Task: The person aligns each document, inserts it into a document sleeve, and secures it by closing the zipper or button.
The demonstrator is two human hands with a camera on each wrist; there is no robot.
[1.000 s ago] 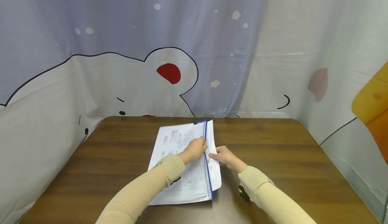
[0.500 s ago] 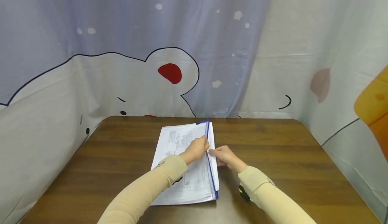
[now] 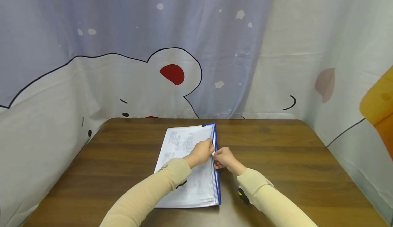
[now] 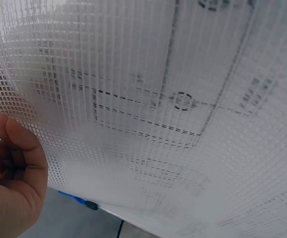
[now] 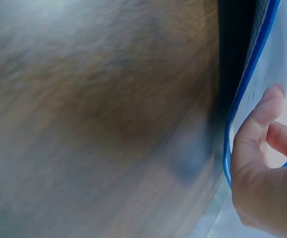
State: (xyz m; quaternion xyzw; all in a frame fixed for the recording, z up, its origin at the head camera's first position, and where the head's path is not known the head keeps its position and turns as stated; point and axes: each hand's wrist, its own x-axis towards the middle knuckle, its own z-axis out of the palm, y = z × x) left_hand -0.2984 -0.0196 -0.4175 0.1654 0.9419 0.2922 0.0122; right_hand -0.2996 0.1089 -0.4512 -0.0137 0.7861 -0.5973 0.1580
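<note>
A translucent mesh zip document pouch (image 3: 202,189) with a blue zipper edge (image 3: 219,189) lies on the table, its mouth facing right. Printed paper sheets (image 3: 176,143) show through it. My left hand (image 3: 201,152) grips the upper layer at the mouth and keeps it raised; the left wrist view shows its fingers (image 4: 22,139) curled at the mesh edge. At the opening is my right hand (image 3: 225,159), its bent fingertips reaching between the blue edges. In the right wrist view, a gap shows between thumb and finger (image 5: 252,126), with white paper behind them.
The brown wooden table (image 3: 276,155) extends on both sides of the pouch. A patterned curtain (image 3: 122,25) hangs along its back and sides. A black zipper pull (image 3: 204,125) sits at the pouch's far corner.
The paper sheets that stuck out on the right have slid left into the pouch, and its two blue edges now lie close together. My right hand has followed them to the opening.
</note>
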